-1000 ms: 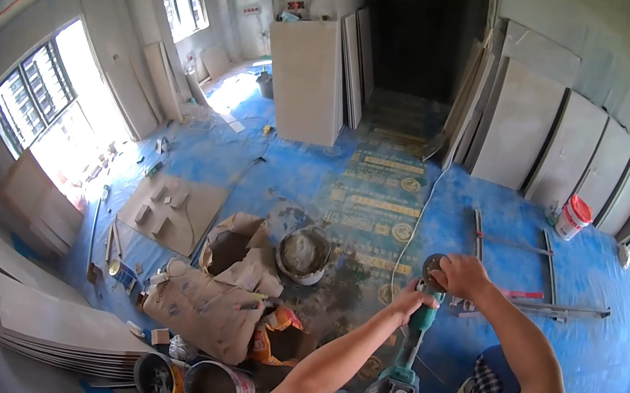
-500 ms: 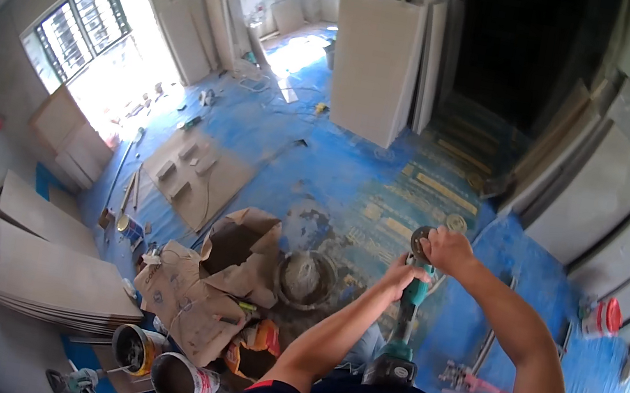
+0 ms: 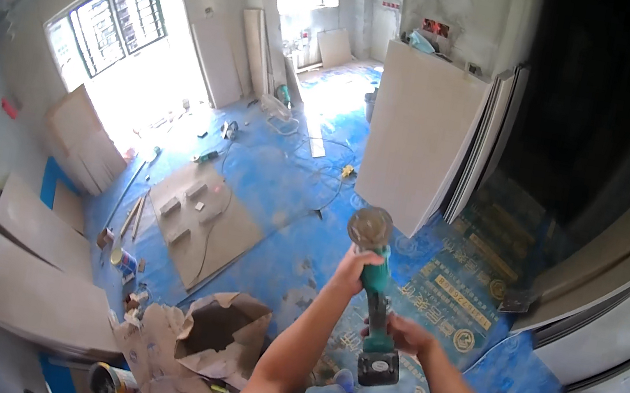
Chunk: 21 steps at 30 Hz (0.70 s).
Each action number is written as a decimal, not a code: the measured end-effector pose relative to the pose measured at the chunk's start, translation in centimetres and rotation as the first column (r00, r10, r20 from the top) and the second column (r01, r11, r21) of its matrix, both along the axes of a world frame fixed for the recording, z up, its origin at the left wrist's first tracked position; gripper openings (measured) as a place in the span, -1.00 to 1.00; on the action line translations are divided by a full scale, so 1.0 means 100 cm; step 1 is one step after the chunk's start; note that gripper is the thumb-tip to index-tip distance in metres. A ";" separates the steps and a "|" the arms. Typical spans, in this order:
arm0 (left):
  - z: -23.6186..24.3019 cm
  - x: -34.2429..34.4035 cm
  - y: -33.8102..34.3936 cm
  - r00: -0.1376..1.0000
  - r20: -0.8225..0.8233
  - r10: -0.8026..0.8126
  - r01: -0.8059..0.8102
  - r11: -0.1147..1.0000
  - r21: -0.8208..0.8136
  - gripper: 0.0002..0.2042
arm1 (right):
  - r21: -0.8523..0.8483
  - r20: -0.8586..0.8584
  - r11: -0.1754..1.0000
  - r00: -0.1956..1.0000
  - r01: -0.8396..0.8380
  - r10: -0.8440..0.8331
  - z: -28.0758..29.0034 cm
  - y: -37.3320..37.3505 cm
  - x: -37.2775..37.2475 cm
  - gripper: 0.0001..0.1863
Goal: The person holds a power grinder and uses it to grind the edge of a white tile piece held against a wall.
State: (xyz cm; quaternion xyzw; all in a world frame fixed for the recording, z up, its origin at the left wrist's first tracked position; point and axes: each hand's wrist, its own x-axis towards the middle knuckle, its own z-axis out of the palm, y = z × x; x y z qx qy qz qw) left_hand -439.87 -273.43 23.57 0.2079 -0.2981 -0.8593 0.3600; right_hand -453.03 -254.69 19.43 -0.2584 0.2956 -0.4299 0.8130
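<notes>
A: Where do you have the cordless angle grinder (image 3: 377,290)?
B: In front of your torso, above the blue-covered floor (image 3: 276,182), disc (image 3: 370,226) end farthest from you.
A: Your fingers?
B: Your left hand (image 3: 354,268) closes around its neck; your right hand's (image 3: 410,336) fingers wrap behind the handle, near the battery (image 3: 378,369).

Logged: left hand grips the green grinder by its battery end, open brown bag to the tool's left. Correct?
One slip: the head view shows the left hand gripping the green grinder near its disc, not its battery end. The open brown bag is to the tool's left.
</notes>
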 end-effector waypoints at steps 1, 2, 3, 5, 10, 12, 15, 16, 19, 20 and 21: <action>0.014 -0.008 -0.025 0.996 -0.082 -0.040 0.038 0.999 -0.031 -0.53 | 0.007 -0.023 0.999 0.999 0.033 -0.033 0.007 -0.033 -0.010 -0.25; 0.027 -0.018 -0.047 0.977 -0.194 -0.091 0.074 0.993 -0.091 -0.52 | -0.004 0.126 0.999 0.991 -0.034 0.034 0.015 -0.067 -0.023 -0.25; 0.038 -0.032 -0.067 0.984 -0.152 -0.091 0.082 0.994 -0.069 -0.52 | -0.004 0.278 0.993 0.954 -0.114 0.111 0.021 -0.100 -0.033 -0.24; 0.055 -0.057 -0.116 0.963 -0.248 -0.107 0.089 0.993 -0.080 -0.49 | -0.136 0.424 0.983 0.889 -0.125 0.172 0.027 -0.171 -0.043 -0.25; 0.059 -0.098 -0.272 0.954 -0.235 -0.188 0.124 0.957 -0.263 -0.40 | -0.267 0.491 0.960 0.845 -0.087 0.213 0.041 -0.335 -0.093 -0.21; 0.034 -0.088 -0.337 0.971 0.006 -0.240 0.227 0.911 -0.344 -0.34 | -0.181 0.446 0.982 0.886 -0.052 0.129 0.056 -0.398 -0.124 -0.25; -0.047 -0.015 -0.382 0.941 0.339 -0.016 0.093 0.972 -0.214 -0.20 | -0.113 0.191 0.991 0.980 0.070 -0.048 0.078 -0.498 -0.143 -0.44; -0.081 0.018 -0.388 0.850 0.524 0.050 0.003 0.995 -0.100 -0.21 | -0.090 -0.011 0.990 0.993 0.113 -0.114 0.084 -0.532 -0.150 -0.55; -0.179 0.133 -0.361 0.387 0.916 0.105 -0.199 0.980 -0.028 -0.71 | -0.071 -0.331 0.984 0.927 0.163 -0.178 0.083 -0.623 -0.166 -0.72; -0.207 0.157 -0.337 0.270 0.962 0.038 -0.682 0.713 0.163 -0.82 | -0.081 -0.427 0.979 0.882 0.185 -0.201 0.076 -0.651 -0.168 -0.77; -0.218 0.201 -0.304 0.342 0.939 -0.044 -0.700 0.655 0.286 -0.88 | -0.061 -0.436 0.983 0.881 0.173 -0.183 0.071 -0.670 -0.163 -0.77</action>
